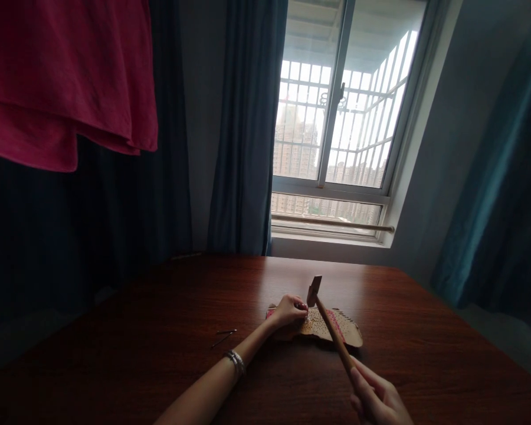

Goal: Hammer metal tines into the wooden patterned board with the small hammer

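Observation:
A flat tan piece (336,327), perhaps leather or wood, lies on the dark wooden table (159,342); it has many small holes and pink markings. My left hand (288,310) rests on its left end with fingers pinched together, possibly on a small nail or punch too small to make out. My right hand (376,398) grips the wooden handle of a small hammer (325,313). The hammer's metal head hovers just above and to the right of my left fingertips. A beaded bracelet (235,361) circles my left wrist.
Two thin dark metal pins (223,337) lie on the table left of the piece. A window (336,118) with bars is behind the table, flanked by blue curtains (248,130). A red cloth (66,77) hangs at upper left.

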Tool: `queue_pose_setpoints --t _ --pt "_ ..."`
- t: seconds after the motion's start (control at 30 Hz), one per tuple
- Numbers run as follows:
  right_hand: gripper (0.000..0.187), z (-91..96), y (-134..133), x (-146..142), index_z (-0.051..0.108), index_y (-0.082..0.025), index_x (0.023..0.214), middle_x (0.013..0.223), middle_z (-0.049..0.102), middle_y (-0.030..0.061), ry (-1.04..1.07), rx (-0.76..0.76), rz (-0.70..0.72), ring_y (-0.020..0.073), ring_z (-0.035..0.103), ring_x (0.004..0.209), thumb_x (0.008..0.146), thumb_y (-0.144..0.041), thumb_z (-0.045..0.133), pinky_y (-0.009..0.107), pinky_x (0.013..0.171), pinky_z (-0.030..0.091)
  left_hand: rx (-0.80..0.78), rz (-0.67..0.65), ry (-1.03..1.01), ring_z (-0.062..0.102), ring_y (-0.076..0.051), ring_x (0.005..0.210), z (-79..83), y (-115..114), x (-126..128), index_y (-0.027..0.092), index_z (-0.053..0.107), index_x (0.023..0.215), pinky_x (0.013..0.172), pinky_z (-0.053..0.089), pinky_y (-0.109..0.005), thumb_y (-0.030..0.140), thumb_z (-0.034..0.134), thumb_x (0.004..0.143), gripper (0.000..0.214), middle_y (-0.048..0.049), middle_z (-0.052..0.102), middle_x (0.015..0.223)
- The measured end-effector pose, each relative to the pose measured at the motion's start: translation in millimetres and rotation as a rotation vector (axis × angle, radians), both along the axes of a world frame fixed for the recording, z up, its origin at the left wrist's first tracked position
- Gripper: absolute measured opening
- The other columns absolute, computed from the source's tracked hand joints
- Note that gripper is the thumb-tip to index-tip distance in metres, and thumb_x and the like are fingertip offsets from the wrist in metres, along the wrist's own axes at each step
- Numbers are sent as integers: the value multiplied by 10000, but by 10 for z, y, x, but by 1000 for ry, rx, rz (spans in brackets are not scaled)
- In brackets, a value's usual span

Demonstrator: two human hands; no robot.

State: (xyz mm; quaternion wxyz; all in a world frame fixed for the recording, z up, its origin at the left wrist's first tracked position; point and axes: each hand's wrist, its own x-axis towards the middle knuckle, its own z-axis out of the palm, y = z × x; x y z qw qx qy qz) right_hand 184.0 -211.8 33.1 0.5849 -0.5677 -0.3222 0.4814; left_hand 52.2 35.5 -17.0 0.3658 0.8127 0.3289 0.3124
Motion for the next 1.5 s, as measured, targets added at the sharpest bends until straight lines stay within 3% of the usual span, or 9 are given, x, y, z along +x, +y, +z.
queue_pose_setpoints --t 0.23,0.4,0.63,0.7,0.8,0.9,1.03,1.33,1.5 --pt "751 70 -21 17 569 -146 1105 439 302 -96 13 -4 29 45 328 361 538 -628 672 144 335 117 -12 -16 -31 574 -137 699 -15 10 4 112 700 736 597 395 -188 252 587 641 204 -31 658 774" --pt "878 -15 5 20 524 -85 1144 403 332 -95 -1 -31 16 27 277 345 507 -674 655 141 341 79 4 -33 -21 557 -125 659 -30 36 0 106 700 724 572 378 -184 257 588 644 205 -26 639 727" --pt "801 -96 9 209 502 -107 1185 439 403 -92 -36 13 11 23 285 314 570 -590 674 159 320 140 2 -15 -18 562 -129 685 -3 -2 -16 121 702 752 579 380 -184 262 580 653 211 -22 645 755" --pt "785 -168 19 340 508 -94 1185 471 502 -59 -128 33 -48 62 412 352 578 -563 674 183 351 289 17 -6 -12 559 -127 677 -7 1 -20 125 705 757 577 377 -183 265 587 652 211 -16 643 743" --pt "696 -318 37 614 565 -102 1136 659 676 32 -381 25 -171 206 637 694 593 -532 631 249 619 474 30 -13 -23 556 -124 665 -30 22 -20 121 705 754 567 373 -180 261 588 653 209 -15 639 730" --pt "623 -455 33 930 580 -149 1142 824 720 66 -716 -201 -212 270 636 884 630 -503 552 286 746 470 36 -7 -30 557 -124 668 -52 37 -10 119 704 740 580 380 -180 244 584 651 194 -16 643 732" --pt "607 -552 -4 1255 533 -145 1202 939 706 95 -949 -378 -209 286 631 910 691 -460 448 332 779 461 28 11 -23 563 -130 686 -55 34 2 121 702 734 602 391 -182 235 586 646 185 -17 652 745" --pt "552 -540 -17 1433 555 -132 1166 1004 690 111 -1023 -460 -175 275 630 919 701 -414 457 315 778 460 18 12 -26 567 -130 688 -20 4 -7 122 702 737 608 397 -187 240 576 649 194 -20 657 759" --pt "484 -577 8 1454 616 -175 1074 956 699 123 -1120 -439 -138 304 633 901 705 -449 465 336 725 465 7 26 1 571 -140 709 27 -32 -15 123 701 731 623 401 -194 250 579 650 194 -23 657 758"
